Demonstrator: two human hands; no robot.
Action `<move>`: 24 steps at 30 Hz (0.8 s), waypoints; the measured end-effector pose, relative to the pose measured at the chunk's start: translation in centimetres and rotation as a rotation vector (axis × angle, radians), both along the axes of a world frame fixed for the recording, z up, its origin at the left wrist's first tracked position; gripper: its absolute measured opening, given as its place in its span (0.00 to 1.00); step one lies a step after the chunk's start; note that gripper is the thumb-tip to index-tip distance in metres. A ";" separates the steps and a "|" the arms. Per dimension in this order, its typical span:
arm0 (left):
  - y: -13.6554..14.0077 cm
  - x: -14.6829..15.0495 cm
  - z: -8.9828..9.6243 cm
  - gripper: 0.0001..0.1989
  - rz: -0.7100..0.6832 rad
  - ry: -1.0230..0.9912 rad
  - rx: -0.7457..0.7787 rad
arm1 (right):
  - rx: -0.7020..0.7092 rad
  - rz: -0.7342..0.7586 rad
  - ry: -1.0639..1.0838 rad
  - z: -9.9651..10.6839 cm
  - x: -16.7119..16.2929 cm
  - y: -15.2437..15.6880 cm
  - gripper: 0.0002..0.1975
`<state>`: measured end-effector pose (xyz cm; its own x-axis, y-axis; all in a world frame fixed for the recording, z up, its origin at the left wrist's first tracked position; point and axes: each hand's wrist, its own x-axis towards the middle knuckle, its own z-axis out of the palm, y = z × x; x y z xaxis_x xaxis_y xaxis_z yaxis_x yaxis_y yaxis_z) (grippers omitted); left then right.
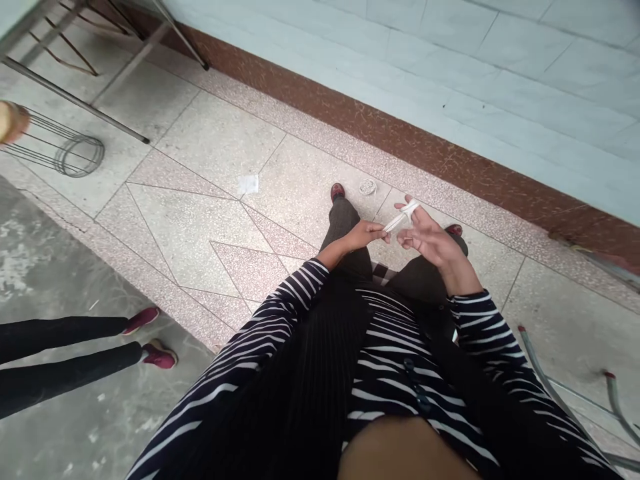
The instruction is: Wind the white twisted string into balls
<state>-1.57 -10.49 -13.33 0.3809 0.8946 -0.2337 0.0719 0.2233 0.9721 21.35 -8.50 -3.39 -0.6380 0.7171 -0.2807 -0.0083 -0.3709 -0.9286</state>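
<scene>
A white cord (395, 223) stretches between my two hands, above my lap. The fingertips of my left hand (366, 235) pinch one end of it, thumb and fingers pressed together. On the other side, the cord is looped round the upper fingers of my right hand (431, 241), whose fingers are bent and partly spread, palm turned toward the left hand. A small coil of white cord (368, 187) lies on the floor beyond my hands, near my left shoe (337, 191). A thin strand hangs off that coil; whether it joins the cord in my hands I cannot tell.
A scrap of white paper (249, 185) lies on the tiled floor. To the left are a wire stand (80, 157), metal table legs (120, 123) and another person's legs (70, 339). A tiled wall (400, 80) runs ahead; metal tube legs (545, 377) stand at right.
</scene>
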 end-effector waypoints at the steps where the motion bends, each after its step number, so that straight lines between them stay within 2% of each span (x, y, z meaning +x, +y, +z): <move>1: 0.0 -0.4 -0.2 0.24 0.043 -0.104 -0.058 | 0.004 0.018 0.049 0.7 -1.0 0.9 0.50; 4: -0.2 -1.7 -0.2 0.30 0.180 -0.319 -0.185 | 0.078 0.031 0.101 1.7 -4.0 3.8 0.44; 7: 0.0 -3.4 0.6 0.30 0.286 -0.410 -0.191 | 0.121 0.038 0.105 1.3 -6.1 6.5 0.41; 10: 0.5 -5.2 1.2 0.29 0.345 -0.414 -0.156 | 0.093 0.130 0.072 0.9 -6.5 8.6 0.42; 14: 1.3 -6.2 0.9 0.28 0.399 -0.363 -0.092 | 0.062 0.205 0.087 1.2 -5.8 9.2 0.47; 17: 1.7 -6.1 0.7 0.25 0.392 -0.288 -0.007 | 0.111 0.181 0.020 1.0 -5.6 8.9 0.49; 21: 2.1 -5.7 1.9 0.16 0.320 -0.048 0.149 | 0.230 0.144 -0.275 -1.1 -5.4 8.0 0.57; 24: 2.1 -5.3 3.1 0.13 0.263 0.230 0.259 | 0.225 0.223 -0.441 -2.9 -4.4 5.7 0.51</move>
